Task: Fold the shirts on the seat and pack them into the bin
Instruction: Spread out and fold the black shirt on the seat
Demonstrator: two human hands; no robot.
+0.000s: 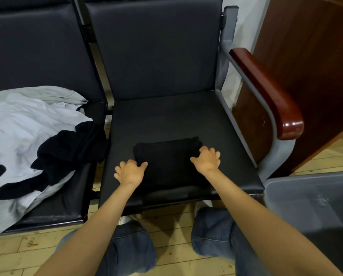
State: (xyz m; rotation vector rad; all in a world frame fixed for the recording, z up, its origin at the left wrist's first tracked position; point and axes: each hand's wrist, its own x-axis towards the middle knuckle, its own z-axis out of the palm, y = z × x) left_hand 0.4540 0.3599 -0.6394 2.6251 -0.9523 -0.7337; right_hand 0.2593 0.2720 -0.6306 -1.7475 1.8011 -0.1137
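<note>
bin [298, 196] cut off at right edge; shirt pile [17, 126] cut off at left.

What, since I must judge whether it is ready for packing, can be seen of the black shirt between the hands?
The black shirt is soft-looking dark cloth folded into a compact rectangle, lying flat near the front of the seat. The left hand grips its left edge, the right hand its right edge, fingers curled. Its folds barely show.

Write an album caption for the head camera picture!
Left hand and right hand grip a folded black shirt on the seat; a pile of shirts lies beside it, gray bin at right.
</note>
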